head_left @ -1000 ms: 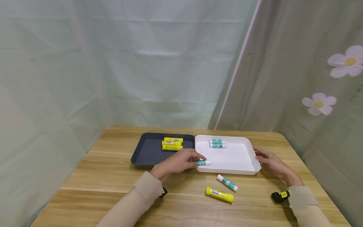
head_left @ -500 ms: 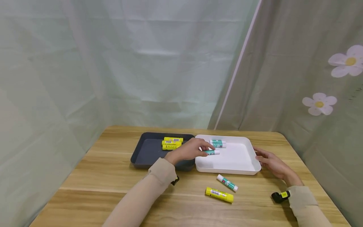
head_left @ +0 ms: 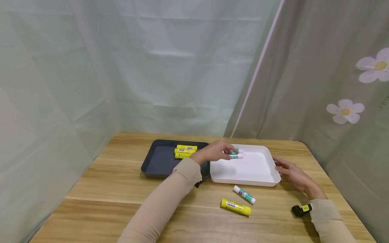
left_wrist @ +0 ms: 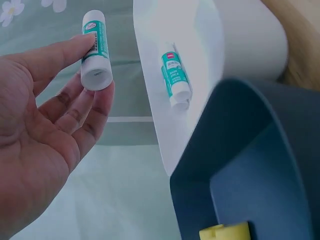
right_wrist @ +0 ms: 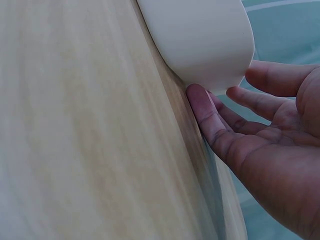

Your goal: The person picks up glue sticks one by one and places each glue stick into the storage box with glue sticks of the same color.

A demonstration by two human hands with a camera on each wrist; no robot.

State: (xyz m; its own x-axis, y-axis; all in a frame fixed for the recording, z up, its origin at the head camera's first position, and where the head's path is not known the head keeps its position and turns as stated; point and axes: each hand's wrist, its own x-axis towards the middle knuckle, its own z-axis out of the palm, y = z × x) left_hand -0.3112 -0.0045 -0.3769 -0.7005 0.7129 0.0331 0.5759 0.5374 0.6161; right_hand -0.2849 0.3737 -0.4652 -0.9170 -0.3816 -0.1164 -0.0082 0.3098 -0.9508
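My left hand (head_left: pixel 216 151) pinches a green-and-white glue stick (left_wrist: pixel 96 45) between thumb and fingers, above the back left of the white tray (head_left: pixel 243 182). In the left wrist view, two similar glue sticks (left_wrist: pixel 174 74) lie side by side in that tray; the held one is apart from them. In the head view my left hand partly hides them. My right hand (head_left: pixel 293 174) is at the tray's right side. There, in the right wrist view, extended fingertips (right_wrist: pixel 199 97) touch the tray's outer wall (right_wrist: pixel 210 45).
The dark grey tray (head_left: pixel 152 170) stands against the white tray's left side, with several yellow glue sticks (head_left: pixel 184 152) in it. In front of the trays, a green-and-white glue stick (head_left: pixel 244 194) and a yellow glue stick (head_left: pixel 235 207) lie on the wooden table (head_left: pixel 121 192). A curtain (head_left: pixel 182 67) hangs behind.
My left hand has carried the glue stick from the front left of the white tray backward and to the right, over to the two lying there. My right hand has stayed at the tray's side.
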